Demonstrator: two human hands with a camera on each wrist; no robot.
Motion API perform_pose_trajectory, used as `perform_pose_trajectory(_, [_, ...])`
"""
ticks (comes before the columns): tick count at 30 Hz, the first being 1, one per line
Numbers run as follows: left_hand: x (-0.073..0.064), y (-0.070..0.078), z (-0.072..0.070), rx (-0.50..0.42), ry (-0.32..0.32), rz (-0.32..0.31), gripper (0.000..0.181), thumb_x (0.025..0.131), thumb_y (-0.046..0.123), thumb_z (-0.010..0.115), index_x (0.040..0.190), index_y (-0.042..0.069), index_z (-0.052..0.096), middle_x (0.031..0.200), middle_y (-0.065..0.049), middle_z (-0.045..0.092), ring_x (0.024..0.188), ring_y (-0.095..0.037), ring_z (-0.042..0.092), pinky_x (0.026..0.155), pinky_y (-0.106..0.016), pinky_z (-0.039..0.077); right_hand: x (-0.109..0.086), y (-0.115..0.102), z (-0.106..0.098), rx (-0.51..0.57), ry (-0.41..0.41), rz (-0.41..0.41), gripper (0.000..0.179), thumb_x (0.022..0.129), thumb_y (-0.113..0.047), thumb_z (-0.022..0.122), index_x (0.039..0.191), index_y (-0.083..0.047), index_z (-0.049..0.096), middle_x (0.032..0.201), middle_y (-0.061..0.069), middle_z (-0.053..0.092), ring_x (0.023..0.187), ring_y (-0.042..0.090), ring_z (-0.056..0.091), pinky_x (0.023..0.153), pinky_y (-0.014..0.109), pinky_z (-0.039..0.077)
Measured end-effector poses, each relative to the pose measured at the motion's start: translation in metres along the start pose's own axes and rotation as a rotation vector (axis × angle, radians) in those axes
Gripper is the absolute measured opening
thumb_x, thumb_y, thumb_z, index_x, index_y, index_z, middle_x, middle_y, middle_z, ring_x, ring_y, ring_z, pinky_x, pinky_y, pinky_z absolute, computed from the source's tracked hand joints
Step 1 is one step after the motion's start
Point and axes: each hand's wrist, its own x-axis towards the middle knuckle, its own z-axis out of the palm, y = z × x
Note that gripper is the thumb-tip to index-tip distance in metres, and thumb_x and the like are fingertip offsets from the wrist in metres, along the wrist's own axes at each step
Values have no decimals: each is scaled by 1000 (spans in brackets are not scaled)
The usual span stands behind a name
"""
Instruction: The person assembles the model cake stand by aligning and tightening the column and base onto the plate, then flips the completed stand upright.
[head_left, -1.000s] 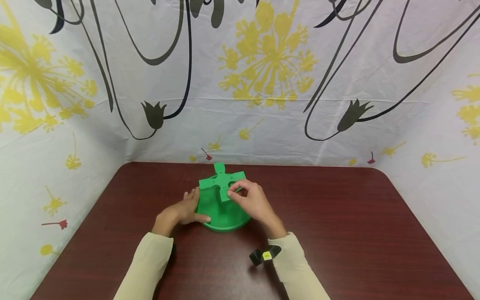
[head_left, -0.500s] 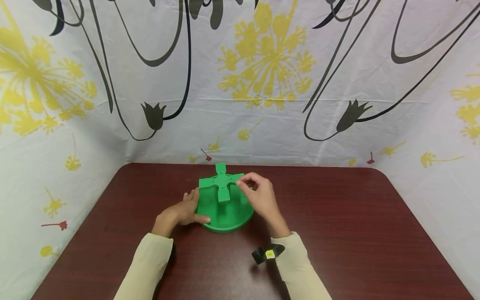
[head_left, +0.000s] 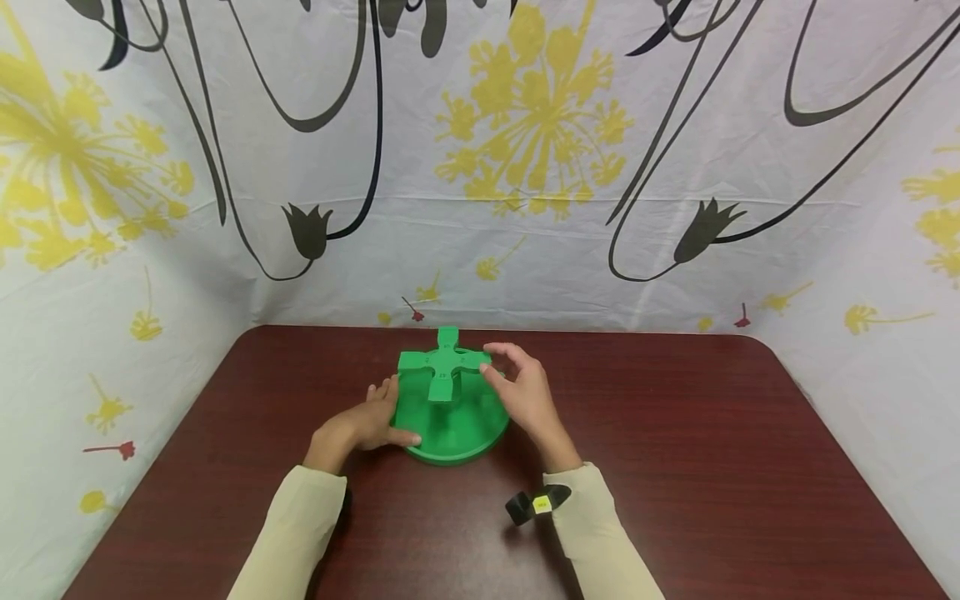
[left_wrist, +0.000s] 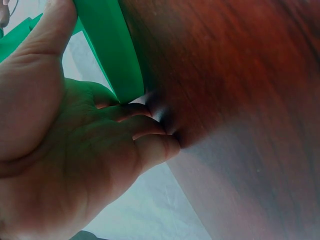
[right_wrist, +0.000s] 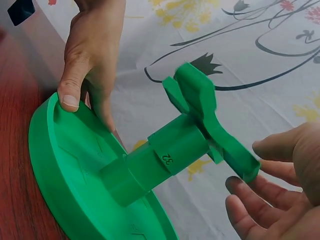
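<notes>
A green plastic round base (head_left: 450, 437) with a raised rim stands on the table. From its middle rises a stepped shaft (right_wrist: 162, 155) marked 32, topped by a cross-shaped handle (head_left: 444, 363). My left hand (head_left: 367, 419) grips the base's left side, its thumb over the rim and its fingers outside. In the left wrist view those fingers (left_wrist: 157, 145) reach down to the tabletop. My right hand (head_left: 525, 392) is at the handle's right arm, thumb and fingers spread around its end. Whether it touches the arm I cannot tell.
The dark red-brown wooden table (head_left: 712, 467) extends on both sides of the base. Behind and beside it hangs a white cloth (head_left: 540, 275) with yellow and dark flower prints. A black wrist camera (head_left: 528, 505) hangs under the right sleeve.
The cross-shaped handle has turned slightly. My right hand has moved from the handle's near arm to its right arm, and its pinched fingers have spread. My left hand stays in place.
</notes>
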Motion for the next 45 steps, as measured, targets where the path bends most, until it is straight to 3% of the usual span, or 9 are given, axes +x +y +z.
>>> perform_pose_trajectory(7, [0,0,1,-1,-4,1,115,89,46,72,157,0,-10,165,-23,-4,151,-43,-7,115,-59,24,-2,-1,-4,-78,-66,-45,11,88,-5,74,98,-7,75,105,8,72,84,22,63,74,34,52])
perform_pose_trajectory(18, [2,-1,0,5,3,2,116,89,47,72,157,-1,-10,165,-24,-4,151,-44,-7,116,-59,23,-5,-7,-1,-74,-172,-44,5,88,-6,74,93,-7,75,91,8,67,69,18,56,62,23,45])
perform_pose_trajectory(29, [3,0,0,26,0,-8,117,89,49,71,157,-1,-9,164,-24,-4,151,-44,-6,116,-59,24,-10,-12,8,-79,-259,-50,4,90,-10,73,93,-8,73,98,8,68,75,13,66,66,26,52])
perform_pose_trajectory(45, [4,1,0,28,1,-10,117,89,50,71,156,-1,-11,165,-24,-3,151,-44,-6,116,-58,23,-12,-13,10,-104,-260,-68,5,91,-12,72,95,-10,74,102,6,70,84,22,69,73,28,53])
